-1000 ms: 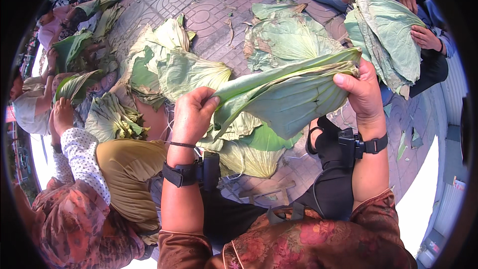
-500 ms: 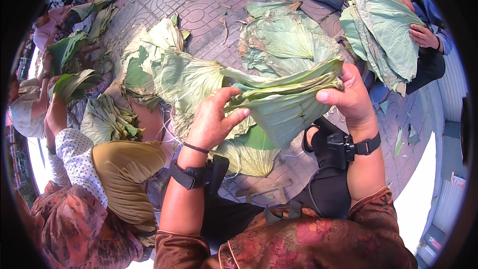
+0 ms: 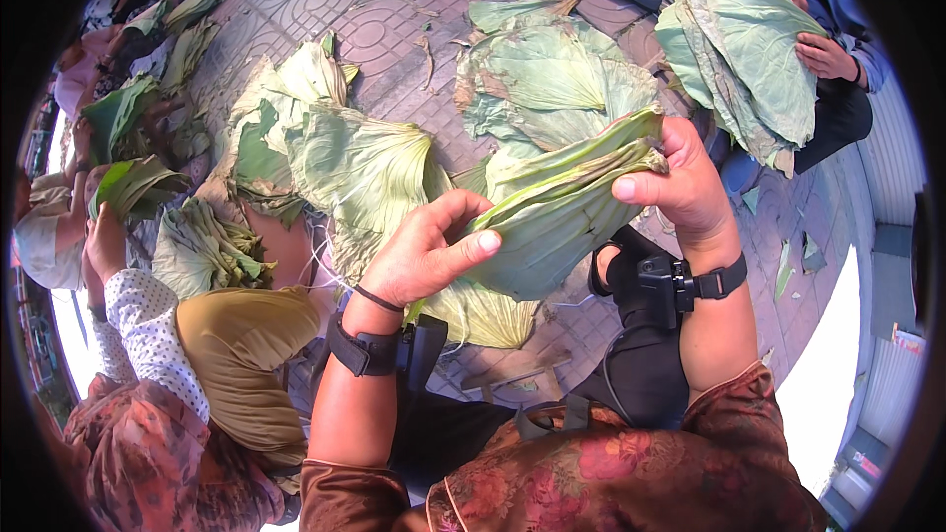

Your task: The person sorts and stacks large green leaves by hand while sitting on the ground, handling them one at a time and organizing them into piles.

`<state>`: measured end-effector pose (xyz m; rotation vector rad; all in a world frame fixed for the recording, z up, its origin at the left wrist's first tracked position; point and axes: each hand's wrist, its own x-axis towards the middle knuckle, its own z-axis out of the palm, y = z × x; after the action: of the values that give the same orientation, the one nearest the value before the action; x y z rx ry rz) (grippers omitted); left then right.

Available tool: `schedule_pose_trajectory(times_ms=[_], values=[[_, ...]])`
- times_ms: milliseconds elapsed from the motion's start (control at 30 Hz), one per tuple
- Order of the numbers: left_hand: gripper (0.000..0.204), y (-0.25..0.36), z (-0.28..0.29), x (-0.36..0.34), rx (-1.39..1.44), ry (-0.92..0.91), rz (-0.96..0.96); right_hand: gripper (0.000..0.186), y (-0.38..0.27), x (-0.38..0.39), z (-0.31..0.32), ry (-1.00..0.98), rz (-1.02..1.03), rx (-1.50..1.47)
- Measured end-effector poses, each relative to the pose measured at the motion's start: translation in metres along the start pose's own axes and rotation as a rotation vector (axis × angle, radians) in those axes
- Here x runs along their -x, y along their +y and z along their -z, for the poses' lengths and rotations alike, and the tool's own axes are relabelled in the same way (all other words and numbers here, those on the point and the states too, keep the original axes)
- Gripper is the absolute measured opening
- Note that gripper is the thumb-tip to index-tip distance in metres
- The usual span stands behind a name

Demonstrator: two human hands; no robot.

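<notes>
Between my two hands is a folded stack of large pale-green lotus leaves (image 3: 557, 227), their folded edges on top and the wide part hanging below. My left hand (image 3: 424, 251) grips the left end, thumb on the near side and fingers hidden behind the leaves. At the upper right end, my right hand (image 3: 680, 187) pinches the gathered tips with its thumb in front. Just beyond, more wilted leaves (image 3: 365, 163) lie to the left, and a flat pile of leaves (image 3: 552, 74) spreads out farther away. A yellowish leaf (image 3: 483, 315) shows beneath the held stack.
Paving (image 3: 384, 25) with leaf scraps stretches ahead. At right, another person's hand (image 3: 828, 56) holds a big leaf stack (image 3: 739, 49). On the left, a seated person in tan trousers (image 3: 241, 345) holds a leaf (image 3: 143, 187). A low wooden stool (image 3: 517, 374) stands before my legs.
My left hand has closed further on the left end of the leaves, its thumb now lying along them. The stack looks more tightly folded together. The whole view has shifted slightly.
</notes>
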<state>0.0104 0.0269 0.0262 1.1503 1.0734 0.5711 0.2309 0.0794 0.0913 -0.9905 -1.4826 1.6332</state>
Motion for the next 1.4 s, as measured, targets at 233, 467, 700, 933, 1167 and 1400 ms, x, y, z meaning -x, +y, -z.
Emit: schedule_pose_trajectory(times_ms=[233,467,700,933,1167,1400], values=[[0.027,-0.003,0.004,0.001,0.307,-0.023,-0.067,0.029,-0.001,-0.001,-0.001,0.017,0.003,0.004],[0.021,-0.001,0.002,-0.002,-0.279,0.168,-0.246,0.026,0.001,-0.002,-0.001,-0.024,-0.053,0.028],[0.013,0.001,0.007,0.001,-0.288,0.325,-0.222,0.024,0.002,-0.007,-0.003,0.013,-0.085,0.102],[0.009,0.003,0.016,0.004,-0.512,0.526,-0.180,0.023,0.001,-0.009,-0.007,0.008,-0.074,0.126],[0.016,-0.007,0.028,0.009,-0.663,0.561,-0.187,0.027,0.000,-0.007,-0.004,0.099,0.024,0.092],[0.014,-0.017,0.053,0.015,-0.374,0.709,-0.023,0.029,-0.001,-0.009,0.001,0.251,0.116,-0.093]])
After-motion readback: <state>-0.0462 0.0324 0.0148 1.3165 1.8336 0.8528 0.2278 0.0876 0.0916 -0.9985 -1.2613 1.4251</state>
